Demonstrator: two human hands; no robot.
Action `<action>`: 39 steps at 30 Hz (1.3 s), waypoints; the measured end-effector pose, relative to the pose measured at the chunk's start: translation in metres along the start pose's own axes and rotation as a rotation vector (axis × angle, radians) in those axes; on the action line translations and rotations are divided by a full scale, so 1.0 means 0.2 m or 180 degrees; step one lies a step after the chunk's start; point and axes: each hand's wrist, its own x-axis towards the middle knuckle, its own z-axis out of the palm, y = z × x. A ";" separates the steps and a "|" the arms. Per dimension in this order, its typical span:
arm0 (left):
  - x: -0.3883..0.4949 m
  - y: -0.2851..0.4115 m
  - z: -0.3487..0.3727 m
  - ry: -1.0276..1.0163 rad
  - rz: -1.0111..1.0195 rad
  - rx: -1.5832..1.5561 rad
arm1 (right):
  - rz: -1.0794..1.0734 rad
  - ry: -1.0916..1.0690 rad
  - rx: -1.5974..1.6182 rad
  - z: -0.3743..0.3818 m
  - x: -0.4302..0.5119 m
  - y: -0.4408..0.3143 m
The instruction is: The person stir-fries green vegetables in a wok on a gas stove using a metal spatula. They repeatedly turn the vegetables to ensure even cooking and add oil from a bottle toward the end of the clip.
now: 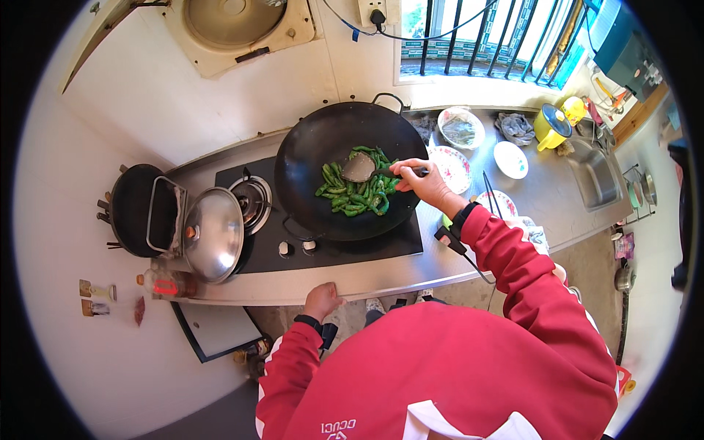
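My right hand grips the dark handle of a metal wok spatula. The spatula's blade rests among green peppers in a large black wok. This wok sits on the right side of a black gas hob. My left hand hangs by the counter's front edge, fingers curled, with nothing visible in it; whether it touches the edge I cannot tell.
A domed metal lid leans left of the bare burner, beside a second black wok. An oil bottle lies at the front left. Bowls, a floral plate and a yellow lidded pot stand towards the sink.
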 end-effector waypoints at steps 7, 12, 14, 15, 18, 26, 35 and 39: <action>0.01 -0.01 0.00 0.0070 0.0059 0.0062 | -0.0285 0.0066 0.0168 0.02 -0.02 -0.19; 0.00 -0.01 0.01 0.0111 0.0094 0.0067 | 0.0076 -0.0137 -0.1400 -0.08 -0.10 -0.62; 0.01 -0.01 0.01 0.0064 0.0028 0.0103 | 0.0078 -0.0135 -0.1955 -0.05 -0.12 -0.70; 0.01 -0.01 0.01 0.0101 0.0078 0.0106 | 0.0269 -0.0250 -0.1870 -0.02 -0.11 -0.70; 0.01 -0.01 0.01 0.0118 0.0129 0.0078 | 0.0177 0.0002 -0.1285 0.12 -0.06 -0.54; 0.01 -0.02 0.02 0.0067 0.0027 0.0103 | -0.0757 0.0535 0.1200 0.11 0.28 -0.26; 0.01 -0.03 0.01 0.0050 0.0117 0.0098 | -0.0143 0.0325 0.0366 0.05 0.00 -0.19; 0.01 -0.01 -0.01 0.0047 0.0190 0.0099 | -0.0228 -0.0174 -0.1020 -0.13 0.00 -0.49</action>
